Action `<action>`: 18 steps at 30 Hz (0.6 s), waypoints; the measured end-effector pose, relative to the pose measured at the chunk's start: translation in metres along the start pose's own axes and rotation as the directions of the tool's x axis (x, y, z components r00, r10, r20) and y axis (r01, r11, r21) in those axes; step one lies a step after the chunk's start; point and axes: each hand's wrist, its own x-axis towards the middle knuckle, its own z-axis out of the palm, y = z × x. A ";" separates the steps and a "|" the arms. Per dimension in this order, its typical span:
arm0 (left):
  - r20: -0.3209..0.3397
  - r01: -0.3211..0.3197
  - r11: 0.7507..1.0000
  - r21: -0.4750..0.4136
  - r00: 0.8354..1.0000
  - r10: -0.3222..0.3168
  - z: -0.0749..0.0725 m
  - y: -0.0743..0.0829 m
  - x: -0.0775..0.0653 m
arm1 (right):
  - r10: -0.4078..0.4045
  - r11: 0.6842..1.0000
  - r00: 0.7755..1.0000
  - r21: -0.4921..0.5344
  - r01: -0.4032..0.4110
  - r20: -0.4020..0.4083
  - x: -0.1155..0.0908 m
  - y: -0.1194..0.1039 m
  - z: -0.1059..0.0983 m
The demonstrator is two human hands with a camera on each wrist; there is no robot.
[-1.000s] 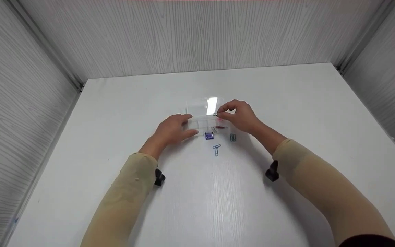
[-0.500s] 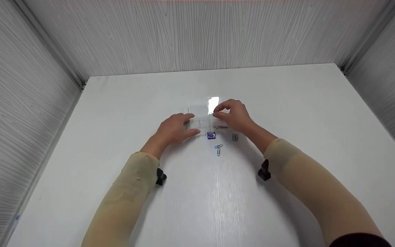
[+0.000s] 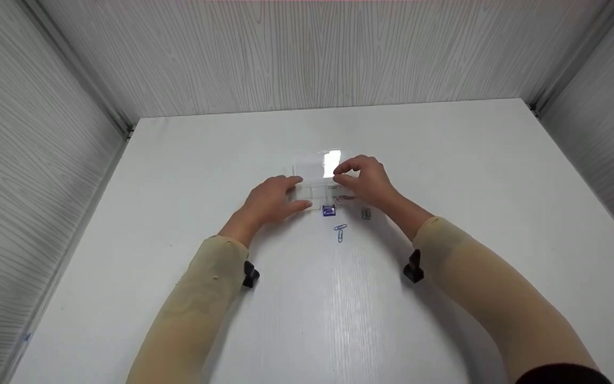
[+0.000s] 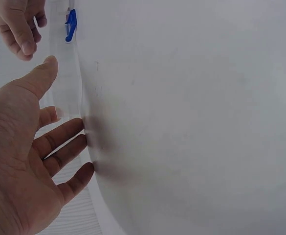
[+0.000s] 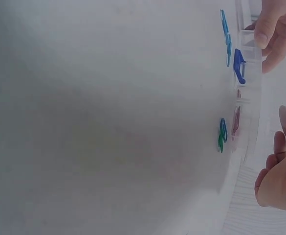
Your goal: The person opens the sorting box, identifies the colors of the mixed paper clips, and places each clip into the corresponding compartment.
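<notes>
Red clips [image 3: 344,198] lie at the right end of my clear plastic box [image 3: 303,193], which sits near the middle of the white table [image 3: 285,298] with its lid [image 3: 309,164] tipped back on the side away from me. I'd call the job of filling it only partly done. That red bunch is in, and a thin dark shape just beyond it, toward the lid, may be another clip inside, though it is too small for me to be sure. Out on the table I count four: two blue clips [image 3: 340,228] on my side of the box, one lying across the end of the other, and a pair of green clips [image 3: 366,213] side by side just off the box's near right corner. Those, I reckon, are what is left, along with closing the lid and fastening the blue clasp [image 3: 329,210] on the near edge. My left hand [image 3: 269,204] grips the box's left end, thumb at the near edge and forefinger at the far one, to steady it. My right hand [image 3: 369,181] hangs over the far right part, thumb and forefinger slightly parted; I see no clip between them, so I take it to have let go, and the close wrist view shows nothing there either.
</notes>
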 end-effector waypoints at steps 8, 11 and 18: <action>0.011 0.014 1.000 0.010 1.000 -0.015 -0.001 0.002 0.001 | -0.069 0.996 0.997 0.054 0.068 0.019 -0.008 0.012 -0.022; 0.014 0.015 1.000 0.018 1.000 -0.015 -0.001 0.003 0.001 | -0.097 0.993 0.995 0.069 0.096 0.023 -0.013 0.020 -0.032; 0.013 0.015 1.000 0.007 1.000 -0.015 -0.001 0.003 0.000 | -0.103 0.993 0.992 0.072 0.098 0.072 -0.027 0.037 -0.052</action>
